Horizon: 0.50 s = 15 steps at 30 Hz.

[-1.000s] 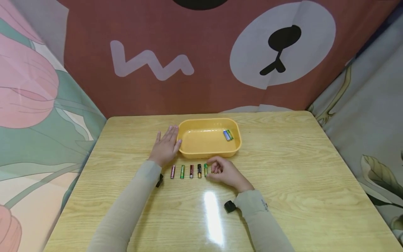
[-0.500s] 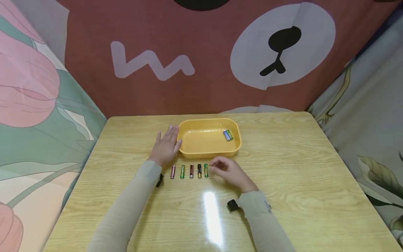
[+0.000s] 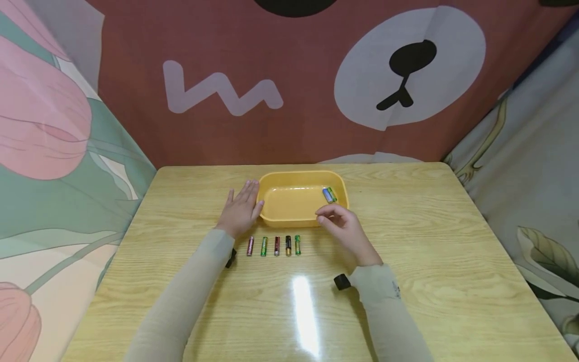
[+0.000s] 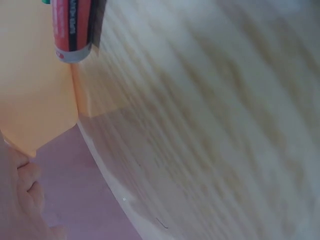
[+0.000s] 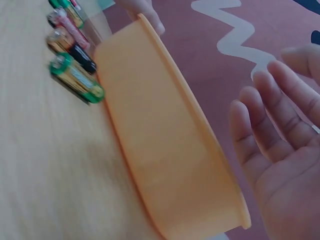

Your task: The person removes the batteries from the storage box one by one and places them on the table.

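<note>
My left hand (image 3: pixel 237 213) lies with fingers extended against the left side of a yellow plastic tray (image 3: pixel 294 223). Over the tray's near right rim hovers my right hand (image 3: pixel 347 230), fingers loosely bent; the right wrist view shows no object against its palm. Several batteries stand in a row before the tray: a pinkish-red battery (image 3: pixel 250 246) at the left end, a green battery (image 3: pixel 264 247), a dark red battery (image 3: pixel 277 246), a black-and-gold battery (image 3: pixel 288 246) and a green-and-gold battery (image 3: pixel 297 245) at the right end. Inside the tray, a blue battery (image 3: pixel 327 195) lies beside another green battery (image 3: pixel 332 194).
The wooden table (image 3: pixel 429 261) extends on both sides of the tray and toward me. A brown patterned curtain (image 3: pixel 226 136) hangs behind its far edge, with floral curtains at left and right. A black wrist camera (image 3: pixel 342 282) sits at the right cuff.
My right hand has left the right end of the battery row and moved up and right to the tray's near rim. The left hand, batteries and tray keep their places.
</note>
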Tool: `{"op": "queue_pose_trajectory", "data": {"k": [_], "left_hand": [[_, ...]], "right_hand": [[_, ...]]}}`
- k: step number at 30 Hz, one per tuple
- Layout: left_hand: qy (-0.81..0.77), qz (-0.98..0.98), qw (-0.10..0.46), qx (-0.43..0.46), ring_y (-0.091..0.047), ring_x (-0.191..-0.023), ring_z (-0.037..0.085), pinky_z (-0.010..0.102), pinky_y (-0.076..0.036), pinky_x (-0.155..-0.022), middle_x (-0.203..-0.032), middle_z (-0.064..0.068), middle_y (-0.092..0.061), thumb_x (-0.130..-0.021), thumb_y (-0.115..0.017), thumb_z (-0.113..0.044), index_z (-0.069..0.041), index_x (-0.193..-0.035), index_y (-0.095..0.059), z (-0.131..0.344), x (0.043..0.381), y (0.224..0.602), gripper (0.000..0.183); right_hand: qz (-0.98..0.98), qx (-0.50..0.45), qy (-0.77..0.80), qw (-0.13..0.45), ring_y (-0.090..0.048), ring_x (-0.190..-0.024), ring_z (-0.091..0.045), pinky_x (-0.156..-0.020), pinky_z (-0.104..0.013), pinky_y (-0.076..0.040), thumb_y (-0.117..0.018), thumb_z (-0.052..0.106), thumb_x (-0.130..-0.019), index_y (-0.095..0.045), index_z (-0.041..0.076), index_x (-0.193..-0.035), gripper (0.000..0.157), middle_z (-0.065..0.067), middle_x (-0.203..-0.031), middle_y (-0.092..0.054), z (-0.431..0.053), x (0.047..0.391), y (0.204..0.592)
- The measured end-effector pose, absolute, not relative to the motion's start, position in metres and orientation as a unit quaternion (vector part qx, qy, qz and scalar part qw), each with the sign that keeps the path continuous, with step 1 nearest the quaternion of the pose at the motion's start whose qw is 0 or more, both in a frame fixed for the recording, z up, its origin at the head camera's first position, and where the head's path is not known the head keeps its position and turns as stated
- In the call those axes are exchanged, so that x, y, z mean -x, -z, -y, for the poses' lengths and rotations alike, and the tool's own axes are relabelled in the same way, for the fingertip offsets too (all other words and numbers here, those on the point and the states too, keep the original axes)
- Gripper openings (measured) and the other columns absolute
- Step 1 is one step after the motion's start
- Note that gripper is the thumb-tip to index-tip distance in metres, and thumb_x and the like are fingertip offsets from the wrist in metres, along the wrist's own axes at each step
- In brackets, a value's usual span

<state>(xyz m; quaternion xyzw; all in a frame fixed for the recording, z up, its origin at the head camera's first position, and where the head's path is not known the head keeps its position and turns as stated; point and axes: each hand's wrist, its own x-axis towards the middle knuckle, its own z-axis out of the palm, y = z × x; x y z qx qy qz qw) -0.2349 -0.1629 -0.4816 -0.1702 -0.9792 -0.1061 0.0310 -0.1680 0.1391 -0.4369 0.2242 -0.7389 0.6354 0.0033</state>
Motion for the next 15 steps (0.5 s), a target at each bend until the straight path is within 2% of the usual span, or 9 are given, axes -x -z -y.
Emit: {"op": "queue_pose_trajectory", "data": {"k": [4, 7, 11, 15], "left_hand": [[0.103, 0.98, 0.03, 0.166, 0.002, -0.143, 0.016, 0.048, 0.007, -0.113, -0.158, 0.004, -0.009, -0.102, -0.024, -0.044, -0.011, -0.152, -0.006, 0.163, 0.234, 0.481, 0.063], [0.103, 0.981, 0.025, 0.164, 0.003, -0.143, 0.016, 0.047, 0.008, -0.113, -0.158, 0.003, -0.008, -0.102, -0.023, -0.045, -0.012, -0.152, -0.005, 0.163, 0.233, 0.481, 0.063], [0.105, 0.981, 0.019, 0.164, 0.005, -0.143, 0.015, 0.046, 0.009, -0.113, -0.158, 0.003, -0.006, -0.102, -0.022, -0.046, -0.014, -0.152, -0.002, 0.162, 0.233, 0.48, 0.063], [0.103, 0.981, 0.023, 0.164, 0.004, -0.143, 0.015, 0.047, 0.007, -0.113, -0.158, 0.002, -0.006, -0.101, -0.021, -0.046, -0.014, -0.152, -0.001, 0.162, 0.234, 0.48, 0.063]], "right_hand": [[0.734, -0.199, -0.649, 0.023, -0.056, -0.089, -0.017, -0.077, -0.024, -0.051, -0.057, 0.001, -0.092, -0.058, -0.01, -0.107, 0.019, -0.02, -0.1, -0.058, -0.14, 0.182, 0.433], [0.731, -0.171, -0.659, 0.038, -0.056, -0.086, -0.02, -0.075, -0.029, -0.052, -0.058, 0.004, -0.092, -0.058, -0.011, -0.109, 0.022, -0.02, -0.1, -0.058, -0.141, 0.194, 0.433], [0.74, -0.128, -0.659, 0.044, -0.057, -0.082, -0.023, -0.075, -0.035, -0.053, -0.062, 0.011, -0.091, -0.06, -0.006, -0.109, 0.025, -0.016, -0.097, -0.059, -0.146, 0.212, 0.439], [0.787, -0.095, -0.607, 0.06, -0.057, -0.083, -0.021, -0.072, -0.03, -0.052, -0.064, 0.017, -0.09, -0.063, -0.001, -0.108, 0.026, -0.01, -0.094, -0.06, -0.15, 0.228, 0.442]]}}
